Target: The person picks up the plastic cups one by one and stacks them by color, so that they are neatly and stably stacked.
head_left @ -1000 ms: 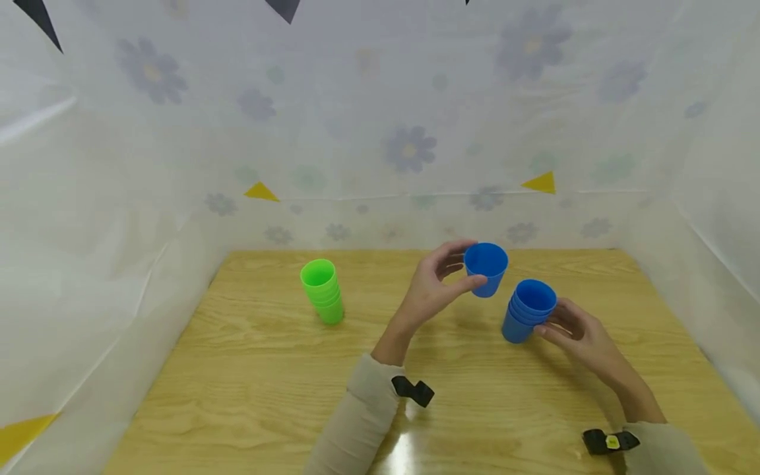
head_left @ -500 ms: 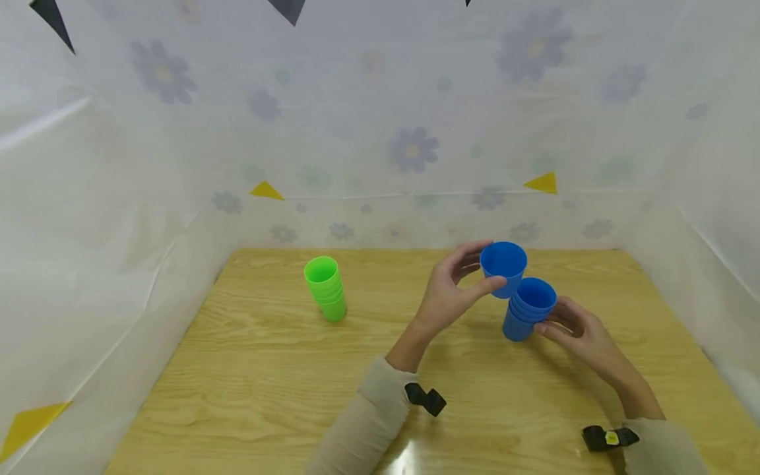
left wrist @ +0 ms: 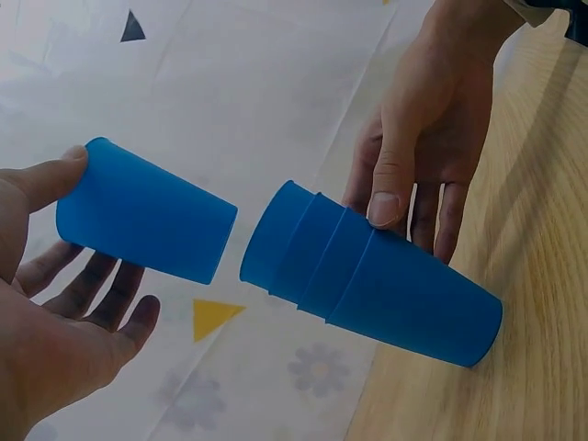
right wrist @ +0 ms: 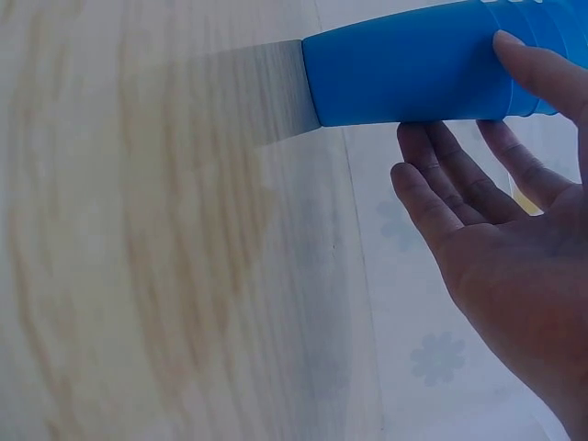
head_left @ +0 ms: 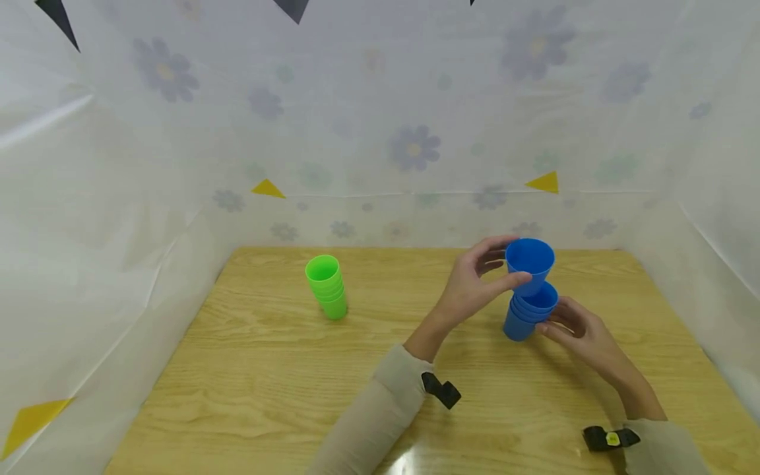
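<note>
My left hand [head_left: 509,262] grips a single blue cup [head_left: 530,262] by its rim, thumb in front and fingers behind. The cup hangs upright in the air, its base just over the mouth of a stack of blue cups [head_left: 528,311] standing on the wooden table [head_left: 267,382]. My right hand [head_left: 558,322] holds that stack from the right, thumb on its wall. In the left wrist view the single cup [left wrist: 142,223] is a short gap from the stack [left wrist: 367,276], with the right hand's thumb [left wrist: 390,188] on it. The right wrist view shows the stack [right wrist: 413,64] and the right hand [right wrist: 487,230].
A stack of green cups [head_left: 326,287] stands at the table's back left. White flowered sheets [head_left: 410,145] wall the table in at the back and on both sides. A black strap [head_left: 442,390] sits on my left sleeve.
My left hand has carried the single blue cup to the right and slightly up, from beside the stack to just above its mouth. My right hand has stayed on the stack.
</note>
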